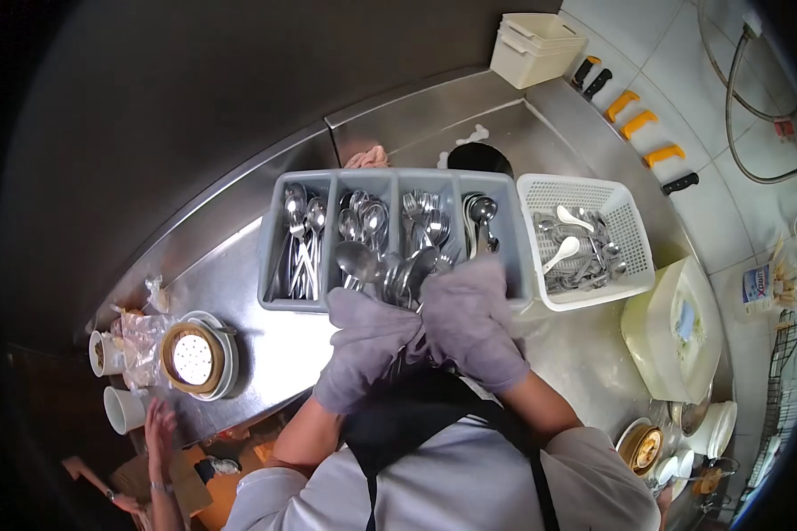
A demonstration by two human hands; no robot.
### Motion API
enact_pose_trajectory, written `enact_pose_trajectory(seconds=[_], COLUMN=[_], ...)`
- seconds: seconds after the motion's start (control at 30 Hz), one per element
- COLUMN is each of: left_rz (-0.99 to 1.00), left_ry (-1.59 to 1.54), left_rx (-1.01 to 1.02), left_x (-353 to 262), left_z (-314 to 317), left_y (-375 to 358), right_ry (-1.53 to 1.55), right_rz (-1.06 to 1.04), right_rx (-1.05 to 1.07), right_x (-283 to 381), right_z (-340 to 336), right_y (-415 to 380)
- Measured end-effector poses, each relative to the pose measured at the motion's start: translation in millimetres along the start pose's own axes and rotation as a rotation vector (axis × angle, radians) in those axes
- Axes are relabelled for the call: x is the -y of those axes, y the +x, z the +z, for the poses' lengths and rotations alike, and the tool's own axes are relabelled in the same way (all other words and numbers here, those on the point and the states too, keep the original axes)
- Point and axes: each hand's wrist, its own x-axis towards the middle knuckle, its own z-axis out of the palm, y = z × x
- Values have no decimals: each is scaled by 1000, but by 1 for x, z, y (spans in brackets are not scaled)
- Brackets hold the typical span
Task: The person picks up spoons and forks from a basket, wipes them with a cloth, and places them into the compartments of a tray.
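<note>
My left hand (368,343) and my right hand (469,320), both covered in greyish-purple cloth gloves, close together around a bunch of spoons (398,276). The bowls of the spoons point away from me; their handles are mostly hidden by the gloves. The bunch is over the front edge of a grey cutlery tray (269,265). Spoons and forks (303,232) lie in its left compartment, with more cutlery in the middle ones. Ladle-like spoons (482,211) are in the right compartment.
To the right, a white perforated basket (627,221) holds loose cutlery and white spoons. Beyond it sits a pale tub (664,354) with liquid. Stacked bowls and a bamboo steamer (179,356) stand at left, near another person's hand (159,434). Knives (638,124) hang along the wall.
</note>
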Motion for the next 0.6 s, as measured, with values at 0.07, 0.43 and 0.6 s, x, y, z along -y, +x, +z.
enact_pose_trajectory(seconds=[0.07,0.43,0.6], left_rz=[107,-36,-55], left_ry=[28,241,413], left_rx=[-96,-134,-202], left_x=[42,37,39], left_z=[16,9,15], left_y=[-26,-68,-91], right_ry=[-53,-734,-768], right_rz=[265,95,-143], right_rx=[106,311,78], right_x=[29,172,168], right_z=[-6,-66,-42], right_y=[19,56,73])
